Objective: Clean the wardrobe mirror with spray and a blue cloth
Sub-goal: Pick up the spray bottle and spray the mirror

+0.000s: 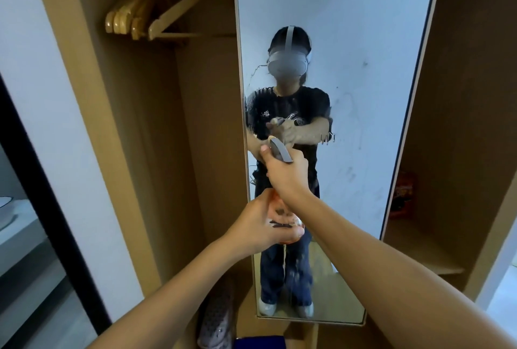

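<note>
Blue cloth (pixel 258 342): a blue patch, apparently the cloth, lies at the wardrobe floor's front edge, below your arms.
Grey shoe (pixel 216 318): just left of it.
Your left hand (pixel 267 225): curled under the orange spray bottle (pixel 282 210), cupping its base; dark label print there is unreadable.
Your right hand (pixel 285 172): clamped on the bottle's grey spray head (pixel 281 150), nozzle facing the glass.
Mirror (pixel 363 97): smeared and streaked.
Red box (pixel 402 195): on the right shelf; print too blurred to read.
Wooden hangers (pixel 156 10): top left.
</note>
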The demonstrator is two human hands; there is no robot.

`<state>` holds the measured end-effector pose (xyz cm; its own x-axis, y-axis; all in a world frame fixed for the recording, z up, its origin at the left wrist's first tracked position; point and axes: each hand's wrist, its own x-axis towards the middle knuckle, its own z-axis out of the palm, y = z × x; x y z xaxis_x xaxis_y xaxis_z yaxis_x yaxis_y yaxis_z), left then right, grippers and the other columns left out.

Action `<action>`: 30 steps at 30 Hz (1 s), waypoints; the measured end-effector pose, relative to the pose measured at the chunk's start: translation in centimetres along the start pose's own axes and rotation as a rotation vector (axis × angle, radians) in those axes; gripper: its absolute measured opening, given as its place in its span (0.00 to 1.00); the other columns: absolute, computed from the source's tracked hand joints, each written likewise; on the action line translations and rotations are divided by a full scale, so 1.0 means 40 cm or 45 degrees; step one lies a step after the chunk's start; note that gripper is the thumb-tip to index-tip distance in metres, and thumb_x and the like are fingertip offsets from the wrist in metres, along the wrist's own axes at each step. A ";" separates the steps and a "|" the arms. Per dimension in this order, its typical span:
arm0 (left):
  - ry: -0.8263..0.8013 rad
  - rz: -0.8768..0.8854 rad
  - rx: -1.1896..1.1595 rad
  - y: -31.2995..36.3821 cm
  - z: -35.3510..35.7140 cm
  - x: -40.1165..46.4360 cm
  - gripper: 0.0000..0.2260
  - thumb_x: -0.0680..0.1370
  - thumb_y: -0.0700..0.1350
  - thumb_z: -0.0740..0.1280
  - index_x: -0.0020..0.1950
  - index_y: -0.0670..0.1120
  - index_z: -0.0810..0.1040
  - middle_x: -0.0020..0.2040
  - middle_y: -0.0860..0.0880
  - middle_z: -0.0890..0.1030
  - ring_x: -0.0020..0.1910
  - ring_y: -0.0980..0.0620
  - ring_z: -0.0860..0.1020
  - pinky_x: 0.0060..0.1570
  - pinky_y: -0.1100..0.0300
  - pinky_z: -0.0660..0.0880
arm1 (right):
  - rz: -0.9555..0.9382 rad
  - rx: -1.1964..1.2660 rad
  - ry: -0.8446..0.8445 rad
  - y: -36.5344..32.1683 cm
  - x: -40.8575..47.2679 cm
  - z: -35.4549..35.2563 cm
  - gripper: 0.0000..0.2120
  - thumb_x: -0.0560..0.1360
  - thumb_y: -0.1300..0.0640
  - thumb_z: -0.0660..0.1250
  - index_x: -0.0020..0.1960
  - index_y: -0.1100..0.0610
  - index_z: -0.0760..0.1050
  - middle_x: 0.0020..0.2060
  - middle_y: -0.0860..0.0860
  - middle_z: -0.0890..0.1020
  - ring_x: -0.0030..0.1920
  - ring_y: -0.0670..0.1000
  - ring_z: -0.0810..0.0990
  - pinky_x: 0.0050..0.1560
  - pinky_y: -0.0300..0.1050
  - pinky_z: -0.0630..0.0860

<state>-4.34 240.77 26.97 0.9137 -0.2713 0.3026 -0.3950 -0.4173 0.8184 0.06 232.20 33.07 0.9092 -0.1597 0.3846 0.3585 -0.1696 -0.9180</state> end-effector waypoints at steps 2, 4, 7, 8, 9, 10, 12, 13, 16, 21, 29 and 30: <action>0.004 -0.010 0.014 -0.009 0.000 -0.006 0.24 0.68 0.44 0.78 0.59 0.47 0.71 0.51 0.51 0.82 0.51 0.58 0.81 0.53 0.59 0.78 | 0.038 0.019 -0.065 0.008 -0.008 -0.002 0.16 0.78 0.54 0.66 0.48 0.69 0.78 0.36 0.63 0.79 0.37 0.52 0.76 0.38 0.45 0.76; -0.009 -0.030 0.018 -0.014 0.002 -0.015 0.24 0.68 0.43 0.78 0.59 0.46 0.71 0.52 0.50 0.82 0.51 0.58 0.81 0.53 0.59 0.78 | 0.059 -0.003 -0.097 0.018 -0.018 -0.007 0.12 0.78 0.56 0.66 0.46 0.67 0.77 0.37 0.61 0.80 0.34 0.48 0.73 0.32 0.35 0.70; -0.061 -0.069 -0.033 -0.026 0.011 -0.030 0.25 0.69 0.41 0.77 0.61 0.45 0.70 0.53 0.52 0.81 0.51 0.62 0.81 0.48 0.68 0.76 | 0.077 -0.018 -0.117 0.037 -0.037 -0.010 0.04 0.77 0.61 0.66 0.43 0.60 0.75 0.35 0.52 0.76 0.31 0.45 0.69 0.24 0.27 0.65; -0.080 -0.082 -0.047 -0.031 0.015 -0.035 0.25 0.70 0.41 0.77 0.62 0.45 0.70 0.54 0.53 0.81 0.52 0.63 0.80 0.48 0.69 0.76 | 0.085 -0.016 -0.124 0.046 -0.045 -0.009 0.03 0.76 0.62 0.66 0.43 0.59 0.74 0.35 0.51 0.76 0.31 0.45 0.69 0.24 0.27 0.65; -0.101 -0.095 -0.057 -0.036 0.019 -0.041 0.26 0.70 0.41 0.77 0.63 0.46 0.69 0.55 0.53 0.80 0.53 0.62 0.80 0.49 0.69 0.76 | 0.093 -0.015 -0.126 0.055 -0.052 -0.009 0.03 0.76 0.63 0.66 0.44 0.58 0.74 0.36 0.51 0.76 0.31 0.44 0.70 0.25 0.26 0.66; -0.120 -0.110 -0.066 -0.043 0.023 -0.046 0.26 0.70 0.42 0.77 0.63 0.46 0.69 0.56 0.53 0.80 0.54 0.61 0.80 0.51 0.67 0.76 | 0.102 -0.015 -0.123 0.063 -0.059 -0.008 0.02 0.76 0.63 0.66 0.45 0.58 0.74 0.36 0.52 0.76 0.31 0.44 0.70 0.25 0.26 0.66; -0.141 -0.131 -0.072 -0.056 0.028 -0.055 0.27 0.70 0.43 0.77 0.64 0.48 0.68 0.58 0.52 0.80 0.56 0.58 0.80 0.56 0.61 0.77 | 0.109 -0.015 -0.109 0.080 -0.071 -0.005 0.04 0.76 0.63 0.66 0.43 0.57 0.73 0.35 0.51 0.76 0.31 0.44 0.71 0.25 0.26 0.67; -0.141 -0.132 -0.059 -0.062 0.030 -0.059 0.27 0.70 0.43 0.77 0.64 0.48 0.68 0.57 0.52 0.80 0.56 0.58 0.80 0.56 0.60 0.77 | 0.108 -0.013 -0.099 0.088 -0.075 -0.001 0.05 0.76 0.62 0.66 0.42 0.57 0.73 0.35 0.50 0.76 0.31 0.44 0.71 0.25 0.27 0.67; -0.162 -0.124 -0.053 -0.075 0.041 -0.071 0.27 0.70 0.41 0.76 0.64 0.47 0.68 0.57 0.50 0.80 0.56 0.58 0.80 0.57 0.60 0.77 | 0.118 -0.059 -0.061 0.109 -0.087 0.013 0.09 0.77 0.54 0.68 0.41 0.57 0.74 0.34 0.51 0.78 0.32 0.47 0.75 0.29 0.33 0.70; -0.193 -0.145 -0.051 -0.095 0.066 -0.086 0.27 0.71 0.41 0.75 0.66 0.47 0.66 0.56 0.52 0.79 0.56 0.59 0.78 0.58 0.61 0.76 | 0.230 -0.048 0.029 0.140 -0.106 0.021 0.12 0.77 0.52 0.68 0.43 0.61 0.79 0.34 0.54 0.80 0.32 0.51 0.76 0.38 0.50 0.80; -0.191 -0.121 -0.006 -0.109 0.090 -0.079 0.26 0.69 0.41 0.76 0.62 0.44 0.68 0.53 0.48 0.79 0.52 0.56 0.79 0.54 0.55 0.78 | 0.132 -0.012 0.025 0.158 -0.121 -0.017 0.11 0.78 0.58 0.66 0.37 0.56 0.72 0.31 0.51 0.76 0.27 0.43 0.70 0.25 0.30 0.67; -0.197 -0.116 0.012 -0.111 0.095 -0.075 0.26 0.68 0.43 0.77 0.61 0.45 0.68 0.53 0.49 0.79 0.52 0.55 0.79 0.55 0.52 0.78 | 0.125 0.004 0.040 0.161 -0.121 -0.025 0.13 0.78 0.59 0.66 0.36 0.54 0.70 0.29 0.49 0.73 0.26 0.43 0.69 0.25 0.29 0.65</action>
<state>-5.69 240.15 20.58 0.9204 -0.3619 0.1481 -0.3128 -0.4544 0.8341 -2.25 230.92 25.38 0.9330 -0.2055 0.2955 0.2687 -0.1489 -0.9517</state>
